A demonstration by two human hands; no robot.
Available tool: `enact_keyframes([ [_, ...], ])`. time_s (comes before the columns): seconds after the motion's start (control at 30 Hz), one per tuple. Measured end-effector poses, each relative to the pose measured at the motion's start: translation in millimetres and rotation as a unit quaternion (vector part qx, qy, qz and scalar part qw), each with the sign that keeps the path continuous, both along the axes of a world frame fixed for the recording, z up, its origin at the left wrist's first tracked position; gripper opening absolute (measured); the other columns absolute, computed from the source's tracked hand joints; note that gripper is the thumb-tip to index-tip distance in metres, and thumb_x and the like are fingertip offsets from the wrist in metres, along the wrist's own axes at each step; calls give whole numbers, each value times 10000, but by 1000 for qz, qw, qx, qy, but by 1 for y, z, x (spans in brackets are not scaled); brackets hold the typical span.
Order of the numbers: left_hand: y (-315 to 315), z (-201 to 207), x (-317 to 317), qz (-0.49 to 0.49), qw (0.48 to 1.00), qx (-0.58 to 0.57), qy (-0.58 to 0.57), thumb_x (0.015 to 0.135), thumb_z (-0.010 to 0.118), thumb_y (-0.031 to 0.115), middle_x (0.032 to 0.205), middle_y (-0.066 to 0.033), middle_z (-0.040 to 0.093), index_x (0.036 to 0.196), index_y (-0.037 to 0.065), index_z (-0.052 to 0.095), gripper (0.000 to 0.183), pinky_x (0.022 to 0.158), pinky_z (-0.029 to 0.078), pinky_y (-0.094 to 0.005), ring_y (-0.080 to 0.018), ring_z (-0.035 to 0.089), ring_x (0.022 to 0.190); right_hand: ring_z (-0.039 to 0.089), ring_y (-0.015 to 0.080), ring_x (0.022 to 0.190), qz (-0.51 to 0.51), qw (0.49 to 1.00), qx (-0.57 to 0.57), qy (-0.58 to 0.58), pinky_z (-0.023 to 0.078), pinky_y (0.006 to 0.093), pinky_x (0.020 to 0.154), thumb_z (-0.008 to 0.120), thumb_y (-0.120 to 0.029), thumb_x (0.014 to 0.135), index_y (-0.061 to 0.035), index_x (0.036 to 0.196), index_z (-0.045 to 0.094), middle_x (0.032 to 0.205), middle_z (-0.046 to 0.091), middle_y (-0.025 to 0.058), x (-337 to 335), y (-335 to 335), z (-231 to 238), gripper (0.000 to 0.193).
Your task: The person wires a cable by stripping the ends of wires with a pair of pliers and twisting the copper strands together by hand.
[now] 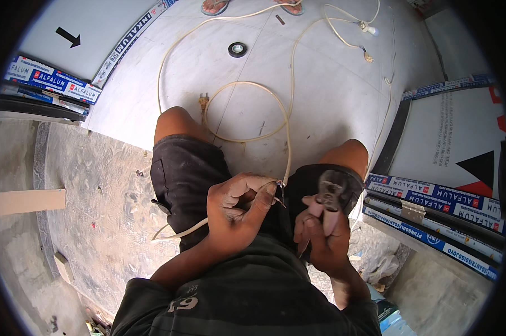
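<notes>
My left hand (239, 210) pinches the end of a cream electric cable (289, 154) between thumb and forefinger, above my lap. Thin bare or dark wire strands stick out past the fingertips. A stretch of similar cable (194, 228) comes out behind this hand to the left. Pliers (332, 189) with pinkish handles are in my right hand (327, 238), closed round the handles. Their dark head points away from me, above my right thigh and apart from the wire ends. From my left fingertips, the cable runs forward to a loop on the tiles near a two-pin plug (203, 102).
A roll of black tape (237, 49) lies on the white tiled floor (135, 89). Farther right are a bulb holder (368, 28) and another plug (368, 57). Another person's sandalled feet (214, 7) stand ahead. Framed panels (432, 193) flank me on both sides.
</notes>
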State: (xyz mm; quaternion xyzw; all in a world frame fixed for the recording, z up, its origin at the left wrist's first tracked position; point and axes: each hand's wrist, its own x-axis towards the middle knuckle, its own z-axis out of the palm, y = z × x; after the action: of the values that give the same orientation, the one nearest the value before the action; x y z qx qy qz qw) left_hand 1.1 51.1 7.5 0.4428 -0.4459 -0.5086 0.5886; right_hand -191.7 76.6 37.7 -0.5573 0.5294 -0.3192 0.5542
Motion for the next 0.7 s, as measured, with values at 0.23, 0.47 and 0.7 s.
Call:
enact_keyframes([
  [0.23, -3, -3, 3, 2, 999, -31, -23, 1009, 654, 20, 835, -33, 689, 1029, -42, 705, 83, 588, 423, -189, -9, 550, 681, 720, 182, 681, 36, 994, -31, 101, 554, 327, 662, 665, -91, 970, -5, 1230, 594, 752, 696, 131, 3, -3, -9, 283],
  [0.47, 5, -1, 1, -33, 999, 39, -9, 1018, 630, 24, 895, -90, 711, 1049, -44, 692, 97, 734, 524, -256, -92, 643, 794, 755, 399, 804, -18, 993, -43, 108, 596, 404, 700, 720, -64, 919, 10, 1235, 602, 930, 728, 242, -3, 3, -3, 346],
  [0.7, -7, -1, -1, -40, 998, 29, 43, 1023, 638, 60, 895, -93, 709, 1045, -38, 705, 120, 726, 509, -261, -102, 640, 789, 766, 368, 839, 31, 974, -162, 154, 597, 387, 719, 705, -40, 918, 29, 1236, 601, 943, 731, 233, 0, -8, -9, 342],
])
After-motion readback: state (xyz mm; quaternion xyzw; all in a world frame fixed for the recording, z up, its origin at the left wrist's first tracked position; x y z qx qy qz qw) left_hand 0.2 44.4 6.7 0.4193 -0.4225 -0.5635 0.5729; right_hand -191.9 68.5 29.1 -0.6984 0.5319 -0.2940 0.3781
